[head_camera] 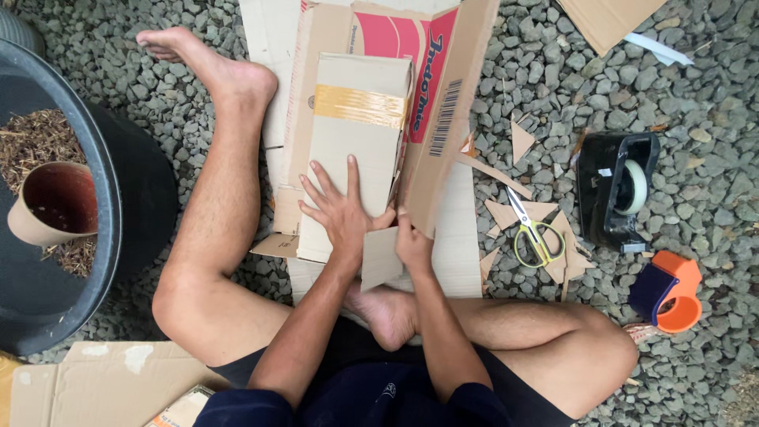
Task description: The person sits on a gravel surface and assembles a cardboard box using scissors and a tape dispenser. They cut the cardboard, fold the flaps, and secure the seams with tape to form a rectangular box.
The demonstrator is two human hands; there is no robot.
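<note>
The left hand lies flat, fingers spread, pressing the cardboard box on the gravel; the right hand pinches a small cardboard piece against the box's side flap — fitting it there seems the step in hand, steady pressure the need; scissors and tape dispenser lie rightward; the black tub holds mulch and a tan pot.

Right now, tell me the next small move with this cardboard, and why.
Probably press the small cardboard piece flat against the box: the right hand pinches it at the box's edge, while the left hand lies spread on the box, steadying it.
</note>
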